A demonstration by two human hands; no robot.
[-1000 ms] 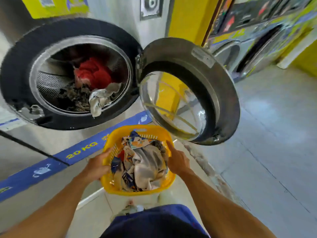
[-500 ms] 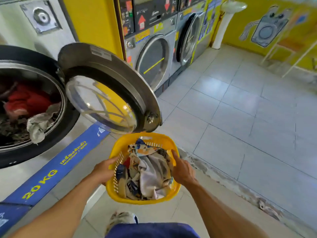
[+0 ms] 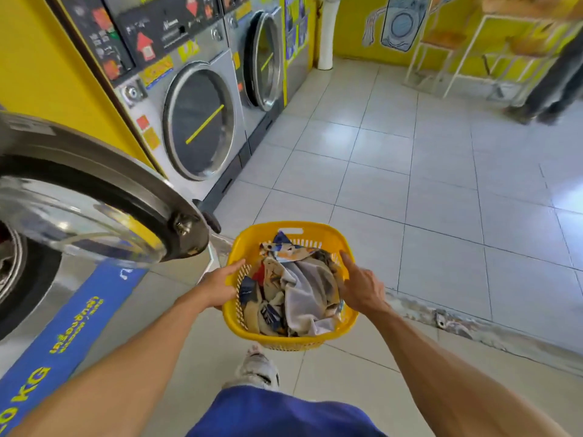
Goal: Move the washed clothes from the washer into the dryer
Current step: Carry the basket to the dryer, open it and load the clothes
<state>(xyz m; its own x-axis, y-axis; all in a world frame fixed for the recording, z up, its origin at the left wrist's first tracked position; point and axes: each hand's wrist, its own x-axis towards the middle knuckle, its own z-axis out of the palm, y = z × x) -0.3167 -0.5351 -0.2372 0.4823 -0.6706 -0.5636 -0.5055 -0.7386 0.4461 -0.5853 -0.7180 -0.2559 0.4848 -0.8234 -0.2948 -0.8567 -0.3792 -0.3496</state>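
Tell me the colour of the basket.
Yellow. The basket shows clearly in the head view, held at its rim by both hands.

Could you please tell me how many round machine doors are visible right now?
3: an open door at left, a closed door beside it, and a third door farther along. More may be hidden.

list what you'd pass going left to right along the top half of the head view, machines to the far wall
open washer door → closed machine door with the yellow stripe → second closed round door → white pedestal → washer mural on the yellow wall → white-framed stools → a person's legs
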